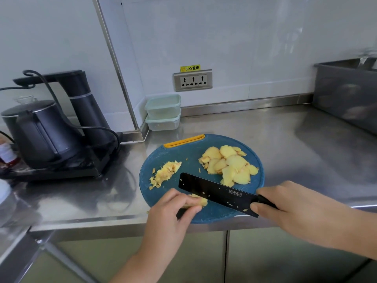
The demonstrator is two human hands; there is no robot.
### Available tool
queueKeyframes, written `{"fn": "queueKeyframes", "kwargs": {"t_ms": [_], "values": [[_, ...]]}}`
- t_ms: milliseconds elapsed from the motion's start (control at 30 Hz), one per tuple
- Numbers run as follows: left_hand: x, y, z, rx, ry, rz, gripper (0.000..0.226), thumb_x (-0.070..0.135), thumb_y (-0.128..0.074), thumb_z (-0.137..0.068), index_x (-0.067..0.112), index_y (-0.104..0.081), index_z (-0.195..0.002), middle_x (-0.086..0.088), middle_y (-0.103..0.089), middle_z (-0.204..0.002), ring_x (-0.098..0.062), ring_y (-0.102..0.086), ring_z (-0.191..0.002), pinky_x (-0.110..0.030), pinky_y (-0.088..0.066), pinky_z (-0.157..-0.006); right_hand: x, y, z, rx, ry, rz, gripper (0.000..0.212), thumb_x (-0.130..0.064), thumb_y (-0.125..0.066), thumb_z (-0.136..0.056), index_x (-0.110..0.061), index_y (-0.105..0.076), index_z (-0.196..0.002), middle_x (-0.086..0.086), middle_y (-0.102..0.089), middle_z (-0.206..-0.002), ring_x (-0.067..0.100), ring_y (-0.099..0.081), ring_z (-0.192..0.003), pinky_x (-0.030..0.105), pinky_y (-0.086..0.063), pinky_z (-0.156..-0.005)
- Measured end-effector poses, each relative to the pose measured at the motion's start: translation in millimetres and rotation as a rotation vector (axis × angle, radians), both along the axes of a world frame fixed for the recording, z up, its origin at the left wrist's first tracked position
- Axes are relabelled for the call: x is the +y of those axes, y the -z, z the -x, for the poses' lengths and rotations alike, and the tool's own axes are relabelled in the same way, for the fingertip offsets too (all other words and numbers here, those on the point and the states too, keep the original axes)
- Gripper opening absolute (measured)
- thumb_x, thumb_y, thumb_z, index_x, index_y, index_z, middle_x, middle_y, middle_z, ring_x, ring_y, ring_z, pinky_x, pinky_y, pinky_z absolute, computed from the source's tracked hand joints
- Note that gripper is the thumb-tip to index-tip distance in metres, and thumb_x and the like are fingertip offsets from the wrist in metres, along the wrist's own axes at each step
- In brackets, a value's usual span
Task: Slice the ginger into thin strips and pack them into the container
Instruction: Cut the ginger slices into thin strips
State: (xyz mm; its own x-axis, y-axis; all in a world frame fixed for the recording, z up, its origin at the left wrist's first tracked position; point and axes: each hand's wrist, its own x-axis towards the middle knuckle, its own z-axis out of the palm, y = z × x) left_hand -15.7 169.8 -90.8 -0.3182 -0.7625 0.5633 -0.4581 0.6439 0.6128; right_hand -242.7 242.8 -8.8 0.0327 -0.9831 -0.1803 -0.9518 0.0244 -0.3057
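**Ginger cutting station, contents by size**

1. Counter (285, 139): stainless steel, under both grips and running back to a white wall.
2. Steel tub (344, 94): on the counter, well beyond the right grip and to its right, against the wall.
3. Kettle unit (40, 129): black kettle on a black base with a tall column and cords, well to the left of the left grip.
4. Cutting board (183, 154): round, blue, with a yellow handle slot on its far edge. It lies directly under both grips at the counter's near edge.
5. Right grip (289, 209): clamped round the black handle of the knife, with one digit lying against the blade's flat.
6. Left grip (173, 209): fingers curled down over the ginger piece, pinning it to the board.
7. Knife (216, 193): black cleaver-style blade flecked with ginger bits. It reaches leftward from the right grip, edge down on the board, just beside the left grip's fingers.
8. Containers (163, 112): two clear lidded tubs, stacked and closed, well beyond the left grip in the wall corner.
9. Wall socket (192, 80): a triple outlet beyond both grips, above the counter.
10. Ginger slices (230, 164): a pile of flat yellow rounds on the board, just beyond the blade and ahead of the right grip.
11. Ginger strips (163, 173): a small heap on the board, just beyond the left grip.
12. Ginger piece (201, 201): under the left grip's fingertips, touching the blade.
13. Warning label (190, 68): yellow, just above the socket.
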Motion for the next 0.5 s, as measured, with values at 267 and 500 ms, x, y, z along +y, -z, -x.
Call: {"fn": "queueKeyframes", "kwargs": {"t_ms": [267, 500], "values": [[-1.3, 1.3, 0.7, 0.012, 0.0, 0.011, 0.015, 0.016, -0.076, -0.075, 0.026, -0.076, -0.086, 0.019, -0.062, -0.083, 0.003, -0.064, -0.084, -0.006, -0.046, -0.071, 0.5, 4.3, -3.7, 0.007, 0.015, -0.038, 0.032, -0.044, -0.04, -0.098, -0.021, -0.049, -0.078, -0.002, -0.047, -0.065, 0.011, -0.042, -0.054, 0.023, -0.036, -0.054], [-4.7, 1.4, -0.6, 0.041, 0.027, -0.02, 0.013, 0.021, -0.073, -0.074, 0.027, -0.077, -0.085, 0.018, -0.062, -0.087, 0.001, -0.065, -0.083, -0.006, -0.046, -0.07, 5.0, -4.9, -19.5, 0.293, -0.027, -0.012, 0.031, -0.051, -0.024, -0.099, -0.028, -0.032, -0.08, -0.007, -0.039, -0.074, 0.01, -0.04, -0.061, 0.024, -0.033, -0.054]]}}
